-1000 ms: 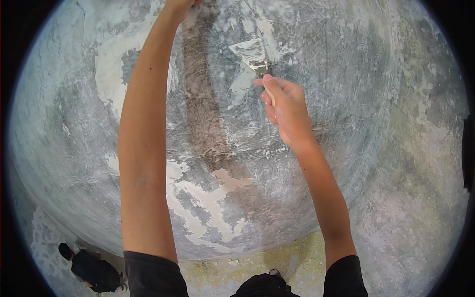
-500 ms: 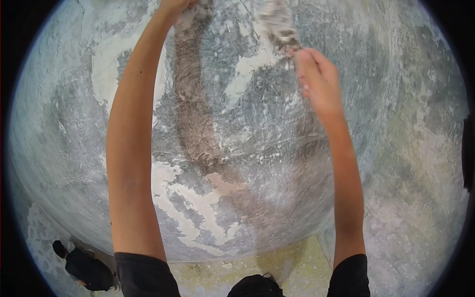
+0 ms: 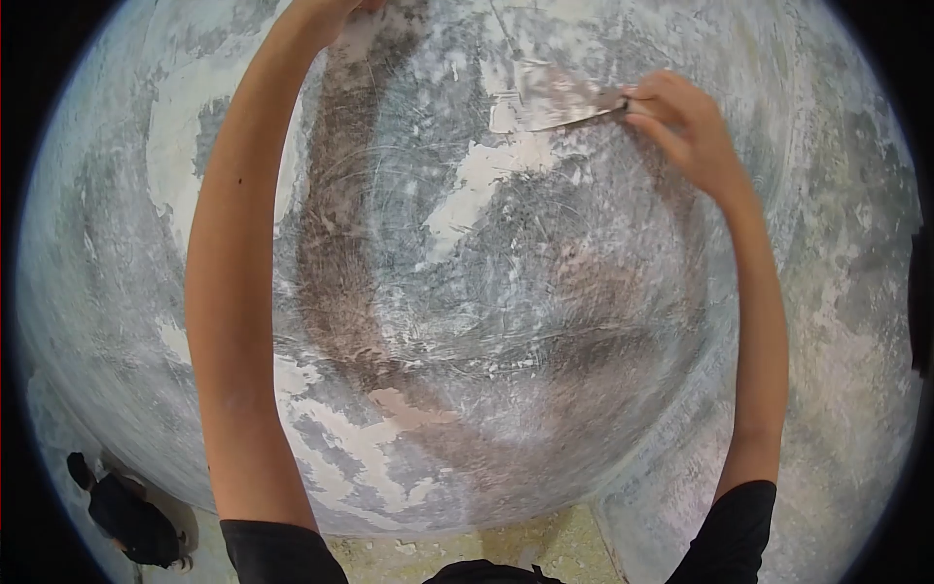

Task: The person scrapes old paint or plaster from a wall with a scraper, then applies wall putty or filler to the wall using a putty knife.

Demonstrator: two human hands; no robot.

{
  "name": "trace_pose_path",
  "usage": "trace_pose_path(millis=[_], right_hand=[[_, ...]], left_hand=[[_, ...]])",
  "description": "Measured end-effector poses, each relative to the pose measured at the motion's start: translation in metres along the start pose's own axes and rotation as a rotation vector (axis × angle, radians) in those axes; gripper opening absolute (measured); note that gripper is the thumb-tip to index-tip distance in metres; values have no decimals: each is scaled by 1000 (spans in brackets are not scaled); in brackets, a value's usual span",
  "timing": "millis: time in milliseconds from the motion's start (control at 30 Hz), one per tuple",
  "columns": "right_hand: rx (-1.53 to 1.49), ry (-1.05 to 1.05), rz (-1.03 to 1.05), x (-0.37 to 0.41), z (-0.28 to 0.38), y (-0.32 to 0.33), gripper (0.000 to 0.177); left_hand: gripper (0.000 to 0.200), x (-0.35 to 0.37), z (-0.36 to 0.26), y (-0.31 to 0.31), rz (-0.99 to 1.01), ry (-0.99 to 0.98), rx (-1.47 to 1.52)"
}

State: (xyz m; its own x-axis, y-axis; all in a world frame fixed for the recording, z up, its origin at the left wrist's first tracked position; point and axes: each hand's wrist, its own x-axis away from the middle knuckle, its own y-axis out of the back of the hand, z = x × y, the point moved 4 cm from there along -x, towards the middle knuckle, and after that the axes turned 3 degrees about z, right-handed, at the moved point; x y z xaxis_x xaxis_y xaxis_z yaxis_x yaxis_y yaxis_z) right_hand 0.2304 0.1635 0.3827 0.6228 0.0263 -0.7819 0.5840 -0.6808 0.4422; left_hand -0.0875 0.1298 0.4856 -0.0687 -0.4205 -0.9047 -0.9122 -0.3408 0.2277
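My right hand (image 3: 686, 131) is closed round the handle of a putty knife (image 3: 562, 97). Its wide blade points left and lies at or very close to the grey wall (image 3: 438, 302); white filler shows at its left edge. Just below the blade, a white filler patch (image 3: 472, 190) runs diagonally down the wall. My left hand (image 3: 336, 12) is raised at the top edge of the view, with its fingers mostly cut off, so what it holds or touches is hidden.
More white patches (image 3: 180, 146) mark the wall at left, and others (image 3: 336, 467) lie low down. Shadows of my arms fall across it. A person in dark clothes (image 3: 134, 516) is at the lower left. Yellowish, blotchy floor (image 3: 516, 540) shows below the wall.
The putty knife has swung from pointing upward to pointing left. My right hand has moved right and slightly down; my left arm has shifted a little left in view.
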Motion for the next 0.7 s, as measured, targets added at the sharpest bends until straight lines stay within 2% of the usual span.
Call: trace_pose_path(millis=[100, 233, 267, 300, 400, 533, 633, 700], right_hand=[[-116, -9, -21, -2, -8, 18, 18], [-181, 66, -34, -13, 8, -2, 18], [-183, 86, -27, -15, 13, -7, 18], [-34, 106, 17, -13, 18, -12, 19], [9, -1, 8, -4, 5, -4, 20], [-59, -69, -66, -2, -6, 21, 20], [-267, -84, -53, -18, 18, -11, 19], [-93, -55, -11, -17, 23, -14, 18]], left_hand=[[37, 2, 0, -1, 4, 70, 58], [35, 1, 1, 0, 25, 9, 18], [35, 3, -1, -2, -2, 20, 37], [35, 3, -2, -2, -34, 28, 58], [35, -2, 2, 2, 36, 20, 93], [36, -1, 2, 4, -14, 17, 54], [37, -2, 1, 3, -2, 14, 47], [38, 4, -7, -1, -60, 68, 38]])
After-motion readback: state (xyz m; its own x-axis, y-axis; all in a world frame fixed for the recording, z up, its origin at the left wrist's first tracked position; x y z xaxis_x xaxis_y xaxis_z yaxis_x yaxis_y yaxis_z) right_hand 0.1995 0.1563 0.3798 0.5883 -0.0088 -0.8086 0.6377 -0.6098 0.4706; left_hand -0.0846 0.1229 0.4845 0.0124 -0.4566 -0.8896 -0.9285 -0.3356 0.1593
